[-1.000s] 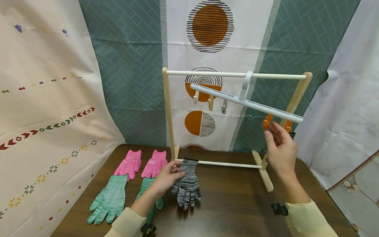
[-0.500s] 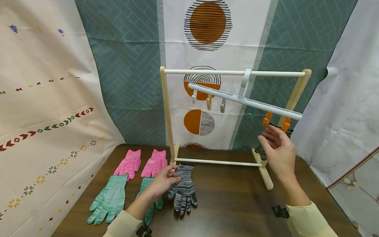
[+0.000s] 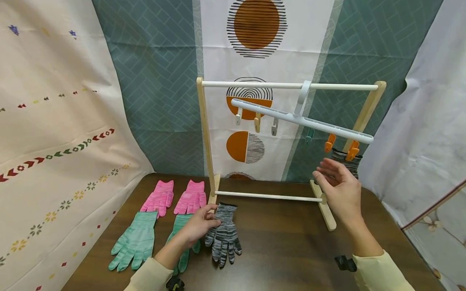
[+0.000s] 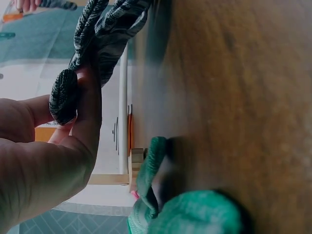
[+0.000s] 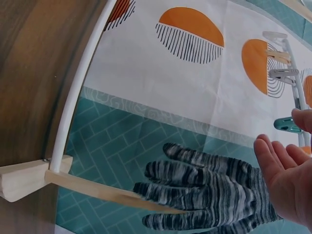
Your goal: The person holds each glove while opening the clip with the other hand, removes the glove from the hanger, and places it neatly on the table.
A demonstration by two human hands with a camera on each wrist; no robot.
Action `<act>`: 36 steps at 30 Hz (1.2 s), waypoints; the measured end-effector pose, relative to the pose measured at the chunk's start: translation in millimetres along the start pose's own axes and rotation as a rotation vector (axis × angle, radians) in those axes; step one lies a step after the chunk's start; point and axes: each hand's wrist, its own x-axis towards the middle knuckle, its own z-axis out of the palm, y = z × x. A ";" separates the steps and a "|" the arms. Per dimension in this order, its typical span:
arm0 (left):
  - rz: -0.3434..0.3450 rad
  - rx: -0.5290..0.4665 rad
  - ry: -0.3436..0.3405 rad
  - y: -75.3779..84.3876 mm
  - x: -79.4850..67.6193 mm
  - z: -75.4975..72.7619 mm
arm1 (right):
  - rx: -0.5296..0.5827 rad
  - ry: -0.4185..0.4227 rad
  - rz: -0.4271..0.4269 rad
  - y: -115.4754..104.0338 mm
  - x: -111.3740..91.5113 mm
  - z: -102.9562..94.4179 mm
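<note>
My left hand (image 3: 198, 226) pinches a grey-and-black knit glove (image 3: 223, 234) by its side, just below the cuff; its fingers dangle down above the table. In the left wrist view, thumb and fingers close on the glove (image 4: 114, 41). A matching glove (image 5: 219, 190) hangs from the right end of a white clip hanger (image 3: 287, 117), its cuff in an orange clip (image 3: 352, 151). Just below the other orange clip (image 3: 330, 143), my right hand (image 3: 342, 194) holds nothing, fingers loosely bent. It covers much of the hanging glove in the head view.
The hanger tilts down rightward on a wooden rack (image 3: 255, 85). White, beige, grey and green clips hang along it. Two pink gloves (image 3: 160, 196) and two green gloves (image 3: 134, 242) lie at the left of the brown table (image 3: 276, 242). Patterned cloths stand behind and beside.
The right hand has dropped away from the orange clips, so more of the hanging glove's cuff shows. The left hand has shifted slightly left and down with its glove.
</note>
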 end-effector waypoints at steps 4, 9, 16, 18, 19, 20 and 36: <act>0.005 0.025 -0.006 -3.3 1.2 0.0 | -0.024 -0.025 0.002 0.2 -3.9 0.6; 0.032 0.085 0.003 -7.8 1.5 -0.1 | -0.064 -0.065 -0.001 2.7 -10.0 1.2; 0.045 0.180 0.035 -10.3 0.1 -0.5 | -0.091 -0.101 -0.017 5.5 -18.0 0.2; 0.049 0.211 0.045 -10.7 -0.8 -0.5 | -0.099 -0.106 -0.023 6.8 -19.7 -0.3; 0.053 0.224 0.049 -10.9 -1.3 -0.5 | -0.104 -0.107 -0.025 7.2 -20.5 -0.6; 0.055 0.232 0.052 -11.2 -1.7 -0.5 | -0.105 -0.107 -0.026 7.7 -21.3 -1.1; 0.044 0.265 0.100 -10.5 -7.6 -6.7 | -0.107 -0.071 -0.040 7.6 -23.0 -12.4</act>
